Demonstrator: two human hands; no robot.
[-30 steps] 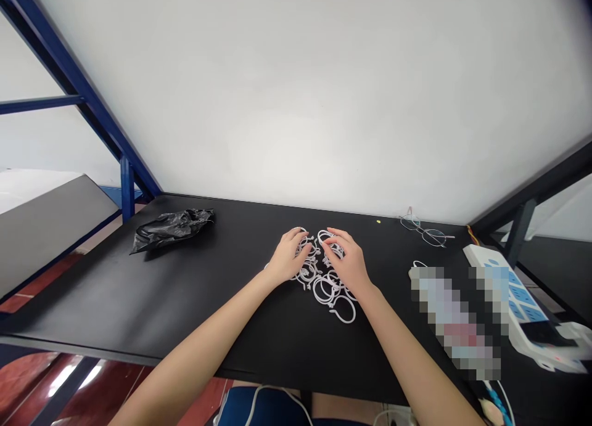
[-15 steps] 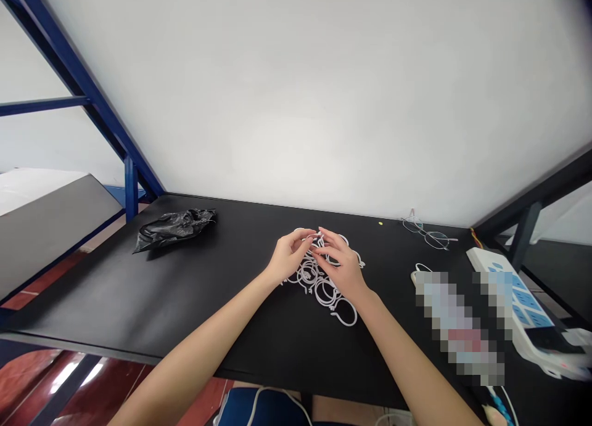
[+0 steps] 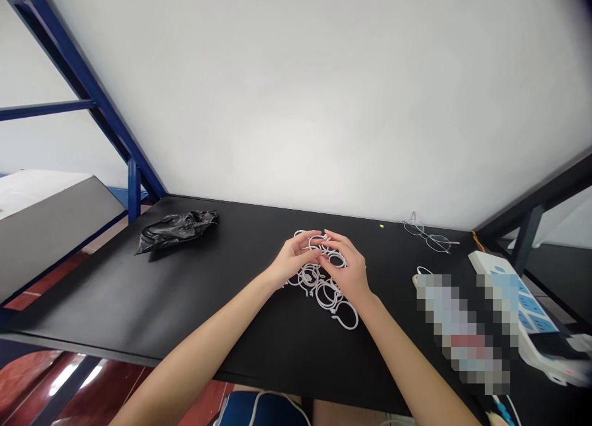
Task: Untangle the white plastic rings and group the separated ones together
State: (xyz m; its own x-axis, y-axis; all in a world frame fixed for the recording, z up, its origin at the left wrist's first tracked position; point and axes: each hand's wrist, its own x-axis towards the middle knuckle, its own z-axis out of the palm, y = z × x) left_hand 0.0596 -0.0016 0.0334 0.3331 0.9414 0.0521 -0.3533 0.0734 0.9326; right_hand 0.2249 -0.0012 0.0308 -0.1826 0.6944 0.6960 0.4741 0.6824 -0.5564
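Observation:
Both hands meet over a loose pile of white plastic rings (image 3: 326, 295) on the black table. Several of these rings have small knobbed ends, and the nearest ring (image 3: 348, 316) has a gap in its loop. My left hand (image 3: 292, 259) pinches the left side of one white ring (image 3: 318, 241), raised a little above the pile. On the opposite side, my right hand (image 3: 348, 267) curls its fingers round the same ring. The fingers partly cover its ends and the rings beneath.
A crumpled black plastic bag (image 3: 177, 230) lies at the back left of the table (image 3: 222, 278). Eyeglasses (image 3: 428, 236) rest near the wall. To the right are a blurred-out phone-like object (image 3: 415, 282) and a white power strip (image 3: 536, 352). Blue metal posts (image 3: 134, 192) stand at the left.
My fingers have shifted around the ring, and its loop now shows more clearly between my hands. The view has moved slightly; the pile looks much the same.

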